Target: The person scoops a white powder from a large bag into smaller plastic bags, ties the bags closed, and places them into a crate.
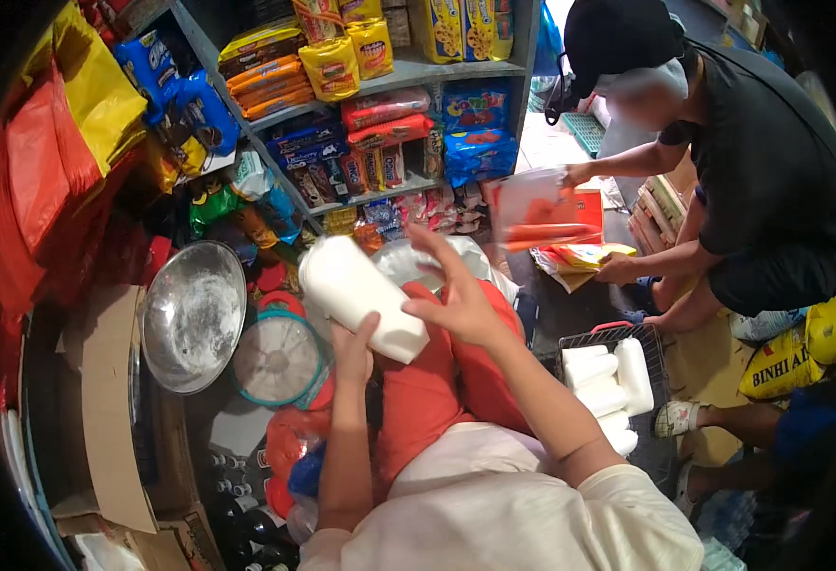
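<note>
My left hand (353,347) grips the lower side of a filled white plastic bag (364,300), a tilted cylinder above my red-clad lap. Beside the bag's right end is my right hand (461,296), its fingers spread and apart, with nothing held in it. Behind the bag, between my knees, a large pale plastic sack (429,260) shows in part. To the right, a black wire basket (664,385) with a red handle holds several similar white filled bags (634,375). A metal basin (193,314) with white powder residue stands tilted at the left, beside a round teal-rimmed container (277,357).
Shelves (454,70) of packaged snacks stand ahead. Red and yellow plastic bags (50,157) hang at the upper left, above a cardboard box (111,407). Dark bottles (261,528) stand at the lower left. A person (761,157) bends at the right, handling colourful packets (579,260); another person's legs (739,425) are near the basket.
</note>
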Available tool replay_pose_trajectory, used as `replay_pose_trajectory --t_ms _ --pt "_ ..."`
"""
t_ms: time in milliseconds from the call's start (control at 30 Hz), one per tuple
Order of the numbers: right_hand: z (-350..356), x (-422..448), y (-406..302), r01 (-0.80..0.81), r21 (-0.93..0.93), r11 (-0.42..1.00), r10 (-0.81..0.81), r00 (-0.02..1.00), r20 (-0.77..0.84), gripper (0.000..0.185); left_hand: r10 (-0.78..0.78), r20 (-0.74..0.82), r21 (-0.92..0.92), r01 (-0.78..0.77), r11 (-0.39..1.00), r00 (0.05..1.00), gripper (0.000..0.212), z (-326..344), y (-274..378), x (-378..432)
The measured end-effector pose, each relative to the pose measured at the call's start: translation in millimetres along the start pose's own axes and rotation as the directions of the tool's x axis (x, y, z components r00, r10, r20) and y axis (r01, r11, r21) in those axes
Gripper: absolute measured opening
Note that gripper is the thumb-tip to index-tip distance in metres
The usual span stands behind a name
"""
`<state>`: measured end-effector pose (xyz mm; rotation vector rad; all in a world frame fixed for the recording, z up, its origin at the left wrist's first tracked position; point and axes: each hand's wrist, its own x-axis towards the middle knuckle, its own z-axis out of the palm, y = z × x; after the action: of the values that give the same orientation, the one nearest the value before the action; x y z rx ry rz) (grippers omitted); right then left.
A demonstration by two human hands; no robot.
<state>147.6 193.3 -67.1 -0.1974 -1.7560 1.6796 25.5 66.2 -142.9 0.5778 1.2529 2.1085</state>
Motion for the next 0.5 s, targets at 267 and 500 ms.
replay_pose_trajectory --t_ms 267,500 --pt "-107 -134 83 -0.558 0.725 0.404 0.647 0.734 0.205 0.081 -0.161 0.797 0.304 -0.156 0.94 0.583 0.049 28 54 -30" --pt "-212 -258 -19 -0.651 0.304 0.695 0.718 0.606 -0.342 0.072 0.041 0.511 0.834 -0.507 0.217 0.859 0.048 -26 -14 2"
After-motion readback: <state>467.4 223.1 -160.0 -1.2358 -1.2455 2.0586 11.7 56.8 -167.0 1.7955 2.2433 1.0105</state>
